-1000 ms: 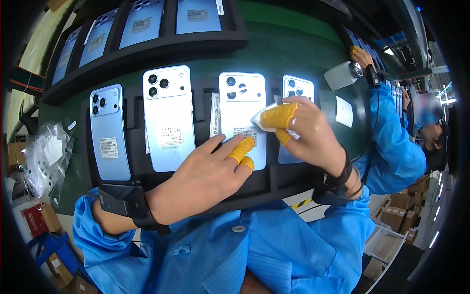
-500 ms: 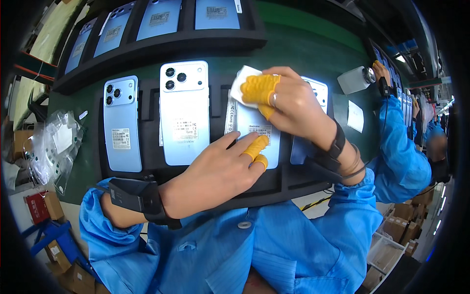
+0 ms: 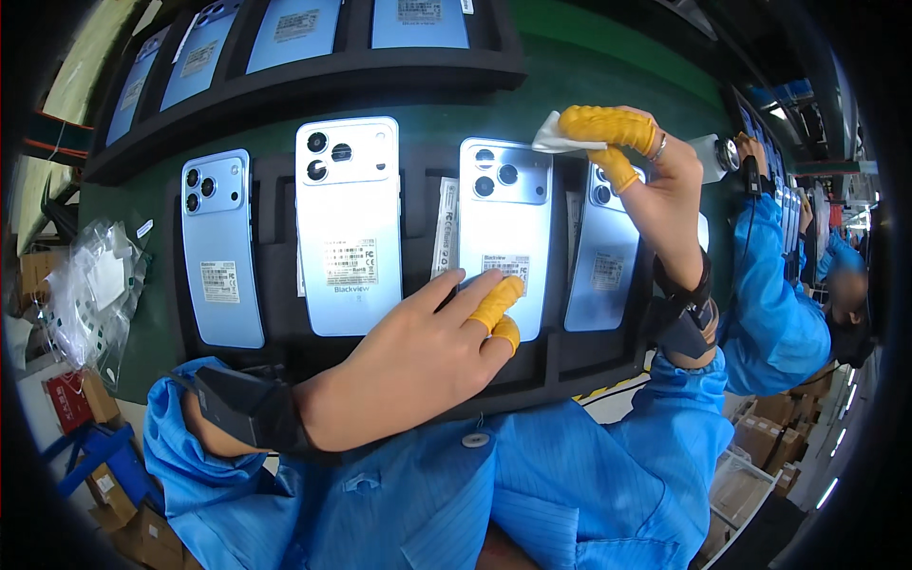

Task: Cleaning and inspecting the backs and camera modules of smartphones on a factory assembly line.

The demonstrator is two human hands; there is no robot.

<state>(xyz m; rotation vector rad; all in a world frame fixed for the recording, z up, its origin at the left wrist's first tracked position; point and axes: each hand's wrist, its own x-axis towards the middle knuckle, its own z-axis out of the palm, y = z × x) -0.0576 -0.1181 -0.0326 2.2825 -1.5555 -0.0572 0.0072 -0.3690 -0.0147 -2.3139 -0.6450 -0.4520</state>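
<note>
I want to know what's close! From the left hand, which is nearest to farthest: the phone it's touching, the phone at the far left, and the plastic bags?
1. Touched phone: under the left hand's fingertips, third in the tray.
2. Far-left phone: at the tray's left end.
3. Plastic bags: beyond the tray's left edge.

Bright overhead light is washing the scene, throwing white glare across the upper half of the middle phone (image 3: 505, 242) and its left neighbour (image 3: 347, 223). Away from the middle phone, straight tray edges are bending strongly and the corners are darkening to black. Soft shadows are falling beneath the left hand (image 3: 432, 347). Far right of that phone, a co-worker's sleeve (image 3: 774, 285) is showing blurred.
</note>
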